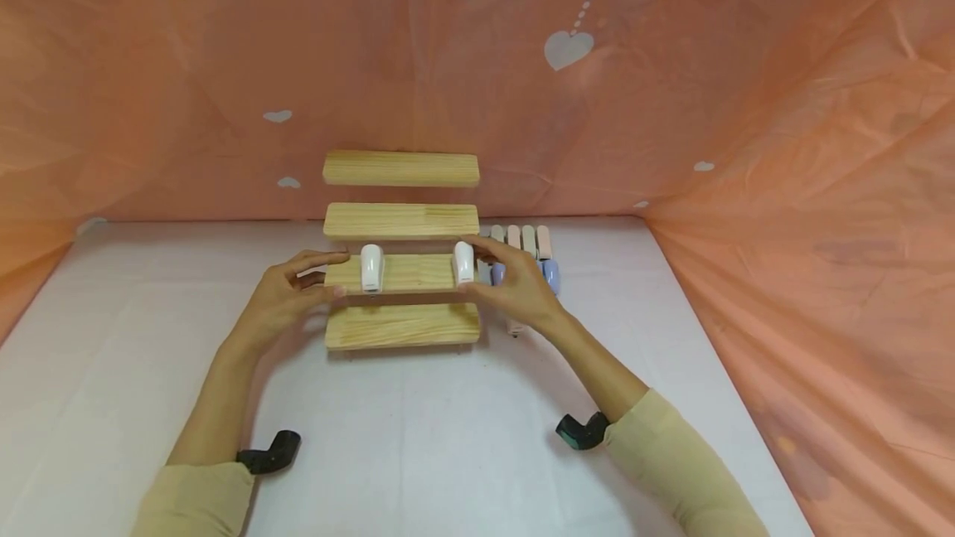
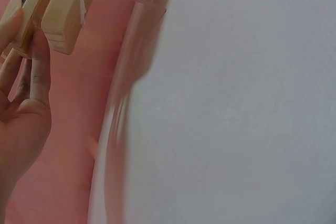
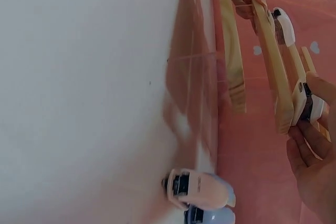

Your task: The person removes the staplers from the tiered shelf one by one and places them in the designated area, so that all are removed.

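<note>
A tiered wooden rack stands at the back of the table, and two white mini staplers sit on its second board from the front (image 1: 418, 273). The left stapler (image 1: 371, 268) rests a little inward from that board's left end. My right hand (image 1: 522, 287) pinches the right stapler (image 1: 463, 263) at the board's right end, thumb in front and fingers behind. At the opposite end, my left hand (image 1: 282, 295) grips the same board; the left wrist view shows thumb and fingers (image 2: 39, 72) around its tip.
More boards of the rack rise behind (image 1: 401, 220), and a lower one (image 1: 403, 327) lies in front. Several pink, green and blue mini staplers (image 1: 544, 243) stand to the right, partly behind my right hand. An orange-pink cloth (image 1: 448, 65) hangs behind the white tabletop (image 1: 418, 437).
</note>
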Demonstrator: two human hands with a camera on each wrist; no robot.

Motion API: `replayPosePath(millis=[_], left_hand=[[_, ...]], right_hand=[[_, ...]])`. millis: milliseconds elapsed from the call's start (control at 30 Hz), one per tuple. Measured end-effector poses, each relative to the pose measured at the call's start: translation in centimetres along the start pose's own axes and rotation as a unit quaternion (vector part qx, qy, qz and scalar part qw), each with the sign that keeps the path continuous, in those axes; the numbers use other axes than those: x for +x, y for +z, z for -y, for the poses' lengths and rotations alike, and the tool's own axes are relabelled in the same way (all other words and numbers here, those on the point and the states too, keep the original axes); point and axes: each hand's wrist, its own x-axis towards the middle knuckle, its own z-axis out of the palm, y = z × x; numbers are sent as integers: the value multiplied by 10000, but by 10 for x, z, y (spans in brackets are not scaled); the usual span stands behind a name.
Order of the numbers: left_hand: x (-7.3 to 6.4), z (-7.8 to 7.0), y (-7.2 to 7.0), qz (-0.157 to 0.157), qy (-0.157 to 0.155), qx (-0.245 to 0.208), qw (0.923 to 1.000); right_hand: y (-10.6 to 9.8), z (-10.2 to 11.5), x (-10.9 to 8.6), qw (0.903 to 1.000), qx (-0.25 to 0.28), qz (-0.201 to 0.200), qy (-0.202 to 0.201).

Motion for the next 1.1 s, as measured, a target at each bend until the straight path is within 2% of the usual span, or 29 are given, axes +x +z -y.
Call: replayPosePath(millis=[333, 533, 800, 1100], left_hand=[[1, 0, 0, 11, 43, -19, 10000], [-1, 1, 0, 29, 8, -13, 10000], [-2, 1, 1, -12, -139, 33, 9999], [-2, 0, 1, -3, -107, -53, 9999]], right_hand=[[-10, -10, -9, 9998, -2, -188, -3], [-16, -16, -18, 9992, -195, -341, 19], [-26, -22, -28, 9984, -392, -363, 173], [-35, -34, -43, 9979, -431, -400, 263]])
